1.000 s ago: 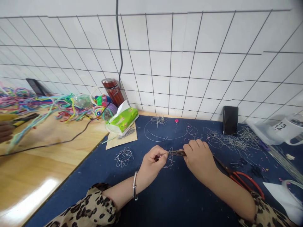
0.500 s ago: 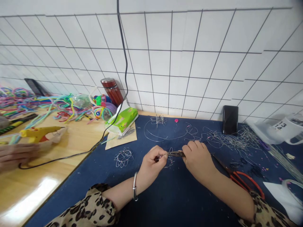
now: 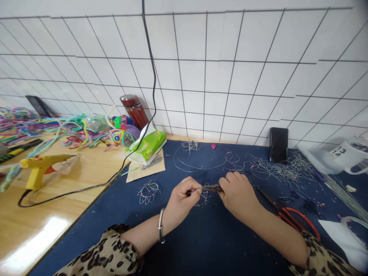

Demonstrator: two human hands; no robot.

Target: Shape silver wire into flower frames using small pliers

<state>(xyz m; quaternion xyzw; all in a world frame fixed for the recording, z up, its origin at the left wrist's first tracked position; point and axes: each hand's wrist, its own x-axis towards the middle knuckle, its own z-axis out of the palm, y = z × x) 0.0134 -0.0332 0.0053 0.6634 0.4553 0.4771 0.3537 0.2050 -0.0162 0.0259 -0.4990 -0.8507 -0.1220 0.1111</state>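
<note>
My left hand [image 3: 184, 197] is closed in a pinch on a thin silver wire piece [image 3: 201, 195] over the blue mat [image 3: 207, 237]. My right hand [image 3: 237, 193] is closed round small dark pliers [image 3: 212, 188], whose tips meet the wire between the two hands. A finished wire flower shape [image 3: 148, 191] lies left of my left hand. A bracelet sits on my left wrist.
Red-handled scissors [image 3: 290, 218] lie right of my forearm. Loose wire scraps [image 3: 276, 170], a black phone [image 3: 278, 145], a green tissue pack [image 3: 149, 146], a red flask [image 3: 134, 111], coloured pipe cleaners [image 3: 66, 128] and a yellow glue gun [image 3: 40, 168] with its cord stand around. Plastic tubs [image 3: 342, 157] are far right.
Another person's hand at the far left has set down the yellow glue gun and left the view. My own hands have barely shifted on the wire.
</note>
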